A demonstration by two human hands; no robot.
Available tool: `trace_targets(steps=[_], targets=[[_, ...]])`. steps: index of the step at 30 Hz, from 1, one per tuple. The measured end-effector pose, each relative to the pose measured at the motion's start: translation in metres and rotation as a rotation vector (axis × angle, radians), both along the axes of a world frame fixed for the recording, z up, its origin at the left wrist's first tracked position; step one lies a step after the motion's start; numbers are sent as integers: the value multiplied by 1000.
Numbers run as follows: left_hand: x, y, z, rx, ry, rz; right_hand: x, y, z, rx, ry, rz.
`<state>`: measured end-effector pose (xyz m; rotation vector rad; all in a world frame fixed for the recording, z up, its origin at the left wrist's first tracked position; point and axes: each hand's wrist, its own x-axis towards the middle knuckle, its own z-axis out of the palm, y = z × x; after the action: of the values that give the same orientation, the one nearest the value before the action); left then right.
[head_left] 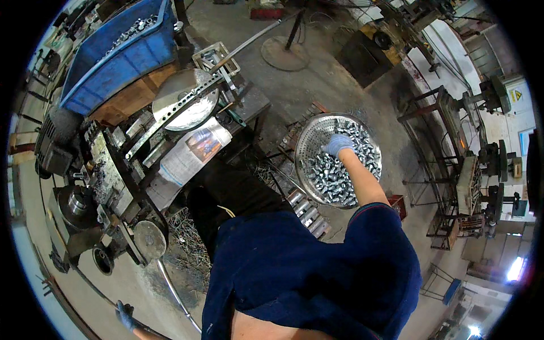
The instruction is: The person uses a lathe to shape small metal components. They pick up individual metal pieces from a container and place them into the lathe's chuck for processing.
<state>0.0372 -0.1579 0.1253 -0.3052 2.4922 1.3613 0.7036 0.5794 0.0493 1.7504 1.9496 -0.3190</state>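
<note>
My right hand (338, 145), in a pale blue-grey knit glove, reaches into a round perforated metal basin (306, 131). Shiny small metal fittings (335, 180) are heaped in it. The hand is over the heap with its fingers bent in; what they hold, if anything, is hidden. Far off at the lower left, my left hand (125, 315), in a darker glove, is closed around a long thin dark rod (97, 292). Between my hands stands a greasy machine bench with a folded printed sheet (195, 152) lying on its near side.
A blue plastic bin (122, 65) of metal parts stands at the upper left. Beside it are a steel disc (187, 99), a perforated bar (170, 113) and a small crate (217, 59). Metal cylinders (309, 214) lie below the basin. Machines (496, 158) line the right.
</note>
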Motion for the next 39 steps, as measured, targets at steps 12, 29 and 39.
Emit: trace_targets(steps=[12, 29, 39], targets=[[-18, -25, -23, -40, 63, 2, 20, 12, -25, -17, 223, -60], [17, 2, -11, -26, 262, -85, -22, 30, 5, 34, 958, -287], [72, -1, -24, -202, 434, -36, -410, -117, 206, -1, 1329, 1174]])
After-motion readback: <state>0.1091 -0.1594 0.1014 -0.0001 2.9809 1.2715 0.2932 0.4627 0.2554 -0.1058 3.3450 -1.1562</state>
